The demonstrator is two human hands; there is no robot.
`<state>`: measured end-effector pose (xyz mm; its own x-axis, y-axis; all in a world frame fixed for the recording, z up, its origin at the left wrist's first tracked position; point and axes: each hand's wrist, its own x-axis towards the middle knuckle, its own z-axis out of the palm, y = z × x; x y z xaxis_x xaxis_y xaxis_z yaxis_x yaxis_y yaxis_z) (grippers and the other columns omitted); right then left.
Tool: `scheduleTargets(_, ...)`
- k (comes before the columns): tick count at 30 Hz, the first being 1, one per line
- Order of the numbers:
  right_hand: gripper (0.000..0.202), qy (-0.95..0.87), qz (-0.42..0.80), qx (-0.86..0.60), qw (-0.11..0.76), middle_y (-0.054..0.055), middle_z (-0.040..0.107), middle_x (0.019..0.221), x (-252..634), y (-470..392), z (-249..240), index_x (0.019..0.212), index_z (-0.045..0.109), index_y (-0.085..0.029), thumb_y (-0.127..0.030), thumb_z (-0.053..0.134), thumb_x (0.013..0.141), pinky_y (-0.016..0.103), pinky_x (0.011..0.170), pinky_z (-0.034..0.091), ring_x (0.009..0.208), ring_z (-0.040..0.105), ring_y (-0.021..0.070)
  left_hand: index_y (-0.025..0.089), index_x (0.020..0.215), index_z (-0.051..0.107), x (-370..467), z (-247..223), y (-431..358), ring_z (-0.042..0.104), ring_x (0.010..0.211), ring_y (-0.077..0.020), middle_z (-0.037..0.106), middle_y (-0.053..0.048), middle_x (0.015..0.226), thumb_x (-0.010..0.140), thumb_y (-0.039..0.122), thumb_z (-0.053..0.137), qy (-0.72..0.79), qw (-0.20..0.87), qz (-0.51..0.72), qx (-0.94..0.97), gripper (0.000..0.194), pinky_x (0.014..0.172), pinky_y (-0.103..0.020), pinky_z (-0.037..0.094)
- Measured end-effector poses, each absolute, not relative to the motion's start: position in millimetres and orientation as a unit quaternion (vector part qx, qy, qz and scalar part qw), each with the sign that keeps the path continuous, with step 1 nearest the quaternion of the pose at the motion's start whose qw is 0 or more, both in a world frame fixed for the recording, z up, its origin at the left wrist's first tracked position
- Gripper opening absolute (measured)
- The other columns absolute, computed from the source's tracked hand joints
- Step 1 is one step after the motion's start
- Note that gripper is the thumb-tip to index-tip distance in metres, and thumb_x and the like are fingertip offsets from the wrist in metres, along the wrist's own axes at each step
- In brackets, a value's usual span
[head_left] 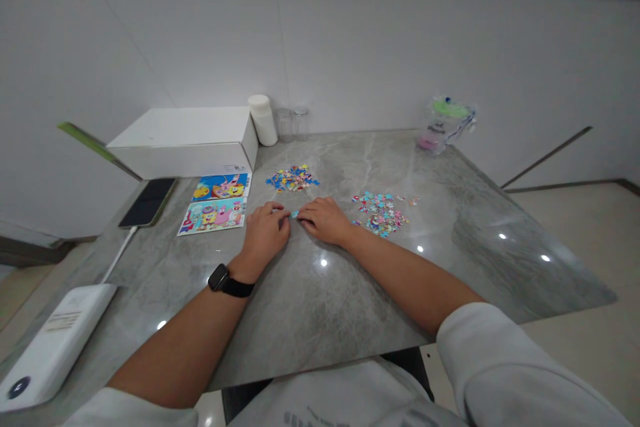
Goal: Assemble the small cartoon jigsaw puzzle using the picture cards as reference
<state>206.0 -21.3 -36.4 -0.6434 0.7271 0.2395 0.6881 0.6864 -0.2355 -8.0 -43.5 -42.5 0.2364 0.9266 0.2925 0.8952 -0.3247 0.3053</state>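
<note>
A small light-blue puzzle piece (295,214) lies on the grey marbled table (320,307), between the fingertips of both hands. My left hand (266,230), with a black watch on its wrist, is closed at the piece's left side. From the right, my right hand (326,219) pinches at the same piece. Beyond the hands is a pile of blue and yellow puzzle pieces (293,178). Pink and light-blue pieces (383,213) are heaped to the right of my right hand. Two cartoon picture cards, one blue (221,187) and one pale (213,215), lie left of my left hand.
At the back left stand a white box (187,140), a white bottle (263,121) and two clear glasses (293,125). A phone (148,202) is cabled to a white power bank (57,347). A clear plastic bag (445,125) sits at the back right edge.
</note>
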Motion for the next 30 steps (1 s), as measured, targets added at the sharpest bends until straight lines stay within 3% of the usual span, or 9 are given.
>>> scheduleTargets(9,0.023,-0.873,0.081,-0.425,0.223,0.007,0.077,0.121,208,-23,-26,0.120,0.077,-0.024,-0.027,0.066,0.100,0.039,0.099,0.044,0.112,0.066,0.0246,0.023,0.115,0.077,-7,-39,-44,0.065,0.115,-0.0286,0.068,-0.011,0.123,0.094,0.027,0.057,0.543,0.056,0.297,0.783,0.029,0.105,-0.046,0.051)
scheduleTargets(14,0.024,-0.809,0.100,-0.475,0.331,0.006,0.078,0.113,235,-10,17,0.118,0.078,-0.023,-0.022,0.066,0.096,0.034,0.094,0.050,0.097,0.068,0.0198,0.022,0.114,0.075,-6,-37,-43,0.065,0.113,-0.0268,0.066,-0.010,0.116,0.094,0.025,0.055,0.513,0.091,0.342,0.782,0.028,0.103,-0.043,0.053)
scheduleTargets(20,0.027,-0.705,0.052,-0.559,0.433,0.006,0.078,0.112,315,-1,71,0.115,0.077,-0.022,-0.028,0.063,0.093,0.035,0.091,0.053,0.088,0.068,0.0191,0.023,0.113,0.075,-5,-40,-43,0.066,0.111,-0.0259,0.065,-0.009,0.115,0.096,0.028,0.055,0.478,0.120,0.367,0.789,0.026,0.103,-0.043,0.053)
scheduleTargets(25,0.028,-0.658,0.029,-0.637,0.400,0.008,0.078,0.103,382,-7,54,0.113,0.077,-0.020,-0.030,0.064,0.090,0.037,0.087,0.054,0.084,0.067,0.0202,0.022,0.113,0.075,-3,-39,-44,0.066,0.106,-0.0250,0.066,-0.008,0.113,0.097,0.028,0.055,0.455,0.137,0.364,0.801,0.026,0.101,-0.043,0.054)
scheduleTargets(30,0.024,-0.664,0.040,-0.698,0.265,0.010,0.076,0.109,424,-24,7,0.109,0.079,-0.020,-0.032,0.069,0.090,0.036,0.088,0.051,0.085,0.066,0.0198,0.022,0.113,0.075,-1,-36,-45,0.066,0.104,-0.0241,0.068,-0.008,0.111,0.101,0.033,0.053,0.447,0.152,0.358,0.806,0.027,0.099,-0.042,0.053)
